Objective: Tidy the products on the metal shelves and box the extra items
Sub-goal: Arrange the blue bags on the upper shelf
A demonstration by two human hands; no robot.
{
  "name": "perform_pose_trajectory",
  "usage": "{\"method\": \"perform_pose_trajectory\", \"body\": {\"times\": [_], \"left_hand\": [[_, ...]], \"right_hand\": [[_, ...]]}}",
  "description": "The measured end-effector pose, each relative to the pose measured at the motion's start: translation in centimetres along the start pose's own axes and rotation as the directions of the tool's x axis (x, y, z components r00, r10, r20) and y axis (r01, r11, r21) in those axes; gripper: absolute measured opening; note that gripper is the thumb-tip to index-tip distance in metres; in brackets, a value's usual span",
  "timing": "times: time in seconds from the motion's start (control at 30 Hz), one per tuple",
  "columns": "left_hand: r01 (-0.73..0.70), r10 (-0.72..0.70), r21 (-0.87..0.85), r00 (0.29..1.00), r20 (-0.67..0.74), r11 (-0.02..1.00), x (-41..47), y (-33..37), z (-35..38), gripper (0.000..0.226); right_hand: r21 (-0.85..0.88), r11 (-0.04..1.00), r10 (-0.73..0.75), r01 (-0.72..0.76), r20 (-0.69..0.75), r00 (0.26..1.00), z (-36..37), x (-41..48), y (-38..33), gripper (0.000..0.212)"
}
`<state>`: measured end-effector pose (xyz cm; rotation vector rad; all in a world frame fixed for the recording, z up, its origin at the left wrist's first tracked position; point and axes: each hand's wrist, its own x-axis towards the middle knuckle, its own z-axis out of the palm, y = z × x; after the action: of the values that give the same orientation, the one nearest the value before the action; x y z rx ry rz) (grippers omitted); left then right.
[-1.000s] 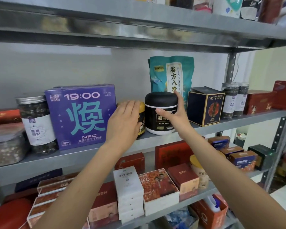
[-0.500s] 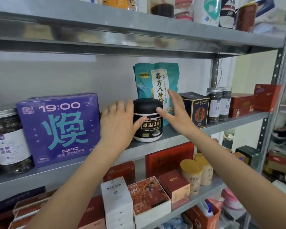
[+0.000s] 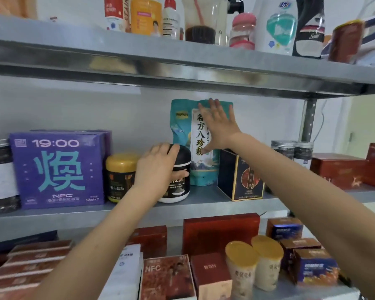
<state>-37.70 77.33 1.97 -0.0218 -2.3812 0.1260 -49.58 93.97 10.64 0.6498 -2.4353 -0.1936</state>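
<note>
1. Middle shelf [image 3: 204, 205]: metal, carrying the products in a row, with the upper shelf [image 3: 182, 59] of bottles above it.
2. Left hand [image 3: 158, 167]: fingers curled over the lid and thumb on the label of the black jar [image 3: 180, 189], gripping it; the jar stands upright on the middle shelf.
3. Right hand [image 3: 220, 124]: fingers straight and spread, palm laid flat against the upper front of the teal pouch [image 3: 182, 131], which stands upright behind the black jar.
4. Gold-lidded jar [image 3: 119, 176]: just left of the black jar, beside the purple box [image 3: 56, 169].
5. Dark blue box [image 3: 240, 180]: right of the pouch, under the right forearm.
</note>
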Motion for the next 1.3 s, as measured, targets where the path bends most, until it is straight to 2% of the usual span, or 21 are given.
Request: {"method": "perform_pose_trajectory", "body": {"times": [0.17,0.53,0.63,0.8,0.93,1.1,1.3], "left_hand": [[0.047,-0.047,0.042,0.999,-0.004,0.998,0.0,0.6,0.1,0.072],[0.067,-0.063,0.077,0.996,-0.058,0.995,-0.1,0.9,0.6,0.073],[0.060,-0.054,0.077,0.996,-0.069,0.995,0.0,0.9,0.8,0.074],[0.051,-0.043,0.092,0.995,-0.088,0.994,0.0,0.7,0.9,0.074],[0.045,-0.035,0.099,0.995,-0.093,0.994,0.0,0.7,1.0,0.074],[0.037,-0.026,0.104,0.995,-0.100,0.994,0.0,0.6,1.1,0.073],[0.029,-0.016,0.119,0.994,-0.109,0.992,-0.1,0.5,1.3,0.074]], "right_hand": [[0.055,0.998,-0.020,0.016,0.088,0.996,1.2,2.5,0.5,0.147],[0.042,0.999,-0.032,0.033,-0.015,0.999,3.5,2.2,0.6,0.142],[0.052,0.998,-0.042,0.043,-0.017,0.999,3.2,2.1,0.6,0.132],[0.032,0.997,-0.067,0.068,-0.021,0.998,2.6,1.8,0.2,0.094],[0.040,0.996,-0.071,0.075,-0.085,0.994,2.3,1.2,-0.1,0.075],[-0.005,0.996,-0.090,0.091,-0.208,0.974,2.0,0.3,-0.9,0.067],[0.082,0.996,-0.015,0.047,-0.355,0.935,0.3,-0.6,-0.6,0.062]]}}
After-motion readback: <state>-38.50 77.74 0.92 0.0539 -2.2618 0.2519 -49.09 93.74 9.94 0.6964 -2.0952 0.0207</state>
